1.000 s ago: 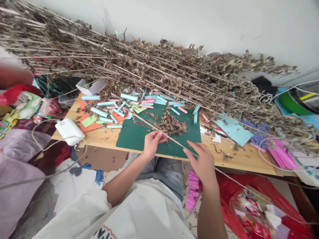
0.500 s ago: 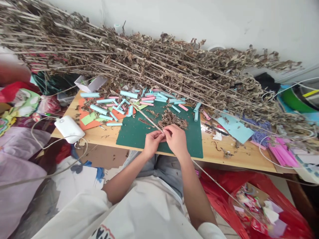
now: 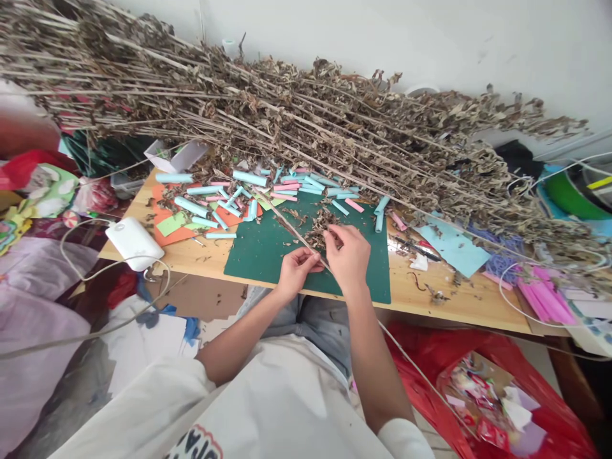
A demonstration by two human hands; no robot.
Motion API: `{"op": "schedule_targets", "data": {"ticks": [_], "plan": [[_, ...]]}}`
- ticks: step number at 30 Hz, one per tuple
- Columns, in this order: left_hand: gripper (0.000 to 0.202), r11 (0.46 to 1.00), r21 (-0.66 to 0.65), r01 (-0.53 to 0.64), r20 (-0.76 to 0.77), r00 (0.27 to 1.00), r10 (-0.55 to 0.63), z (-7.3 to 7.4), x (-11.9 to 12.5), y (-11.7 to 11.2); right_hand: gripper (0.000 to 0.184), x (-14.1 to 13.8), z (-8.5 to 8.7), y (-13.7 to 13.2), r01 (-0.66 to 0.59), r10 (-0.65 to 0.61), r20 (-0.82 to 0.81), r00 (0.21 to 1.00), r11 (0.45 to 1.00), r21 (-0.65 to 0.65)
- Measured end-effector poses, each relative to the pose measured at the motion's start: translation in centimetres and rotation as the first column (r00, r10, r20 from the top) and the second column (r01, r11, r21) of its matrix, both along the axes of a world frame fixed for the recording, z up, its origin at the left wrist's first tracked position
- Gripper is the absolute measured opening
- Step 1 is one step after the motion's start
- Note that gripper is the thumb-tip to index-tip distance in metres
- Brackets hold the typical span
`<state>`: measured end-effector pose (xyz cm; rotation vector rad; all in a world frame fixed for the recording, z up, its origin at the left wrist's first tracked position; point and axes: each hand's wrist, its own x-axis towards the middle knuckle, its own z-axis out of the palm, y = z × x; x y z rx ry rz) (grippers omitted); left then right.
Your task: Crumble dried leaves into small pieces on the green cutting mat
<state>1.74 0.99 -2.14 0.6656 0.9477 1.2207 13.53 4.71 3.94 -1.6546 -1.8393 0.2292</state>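
Note:
A long, thin dried plant stalk runs slantwise across the green cutting mat. My left hand pinches it between thumb and fingers near the mat's front edge. The stalk passes beneath my right hand and reappears past my forearm, slanting down over the red bag. My right hand is raised off the stalk, beside a small heap of crumbled dry leaves. Its thumb and fingertips are drawn together; whatever lies between them is too small to make out.
Dried leafy stalks lie in a large bundle along the wall. Blue and pink paper tubes are scattered behind the mat. A white power bank with a cable sits left. An open red plastic bag of scraps stands below right.
My right hand has left the stalk and moved up and right towards the leaf heap. My left hand keeps its pinch on the stalk.

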Motion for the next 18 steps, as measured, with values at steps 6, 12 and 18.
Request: {"op": "schedule_targets", "data": {"ticks": [6, 12, 18], "plan": [[0.027, 0.992, 0.103, -0.080, -0.118, 0.989, 0.092, 0.1, 0.1, 0.1, 0.019, -2.4, 0.0, -1.2, -0.227, 0.227, -0.014, 0.974, 0.971, -0.076], [0.032, 0.995, 0.095, -0.039, -0.106, 0.993, 0.049, 0.1, 0.1, 0.0, 0.019, -2.3, -0.8, -1.0, -0.230, 0.214, -0.213, 0.953, 0.972, -0.052], [0.037, 0.996, 0.087, -0.030, -0.090, 0.995, 0.038, -0.1, 0.0, -0.1, 0.018, -2.3, -0.8, -1.1, -0.260, 0.226, -0.355, 0.907, 0.964, -0.050]]}}
